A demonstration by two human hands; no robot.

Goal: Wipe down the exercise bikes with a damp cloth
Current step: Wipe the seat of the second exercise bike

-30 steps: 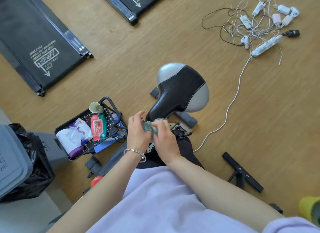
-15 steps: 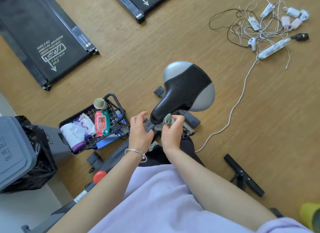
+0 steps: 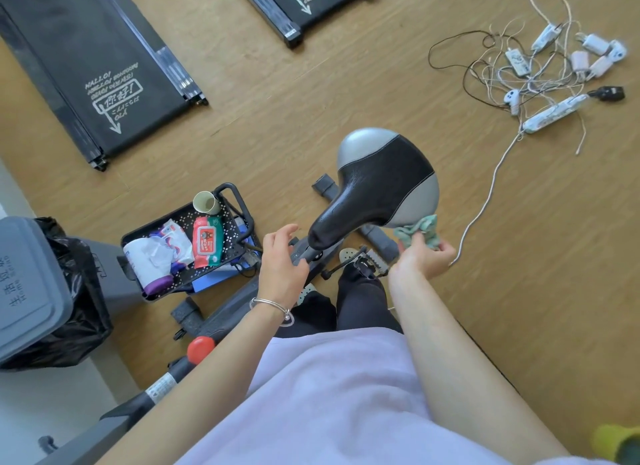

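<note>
The saddle (image 3: 382,184) at the centre of the frame looked like black grained leatherette with a soft sheen, flanked by smooth grey plastic panels. The crumpled teal cloth (image 3: 420,234) just below its right edge looked soft and woven. The floor (image 3: 346,94) was matt, light wood-grain laminate. The treadmill belts (image 3: 90,66) at upper left were dull black rubber with shiny dark side rails. At lower left, the perforated black tray (image 3: 230,253) looked like painted metal, the wipes pack (image 3: 207,242) glossy plastic film, the cup (image 3: 206,202) paper. The bracelet (image 3: 270,305) on the wrist was polished metal.
</note>
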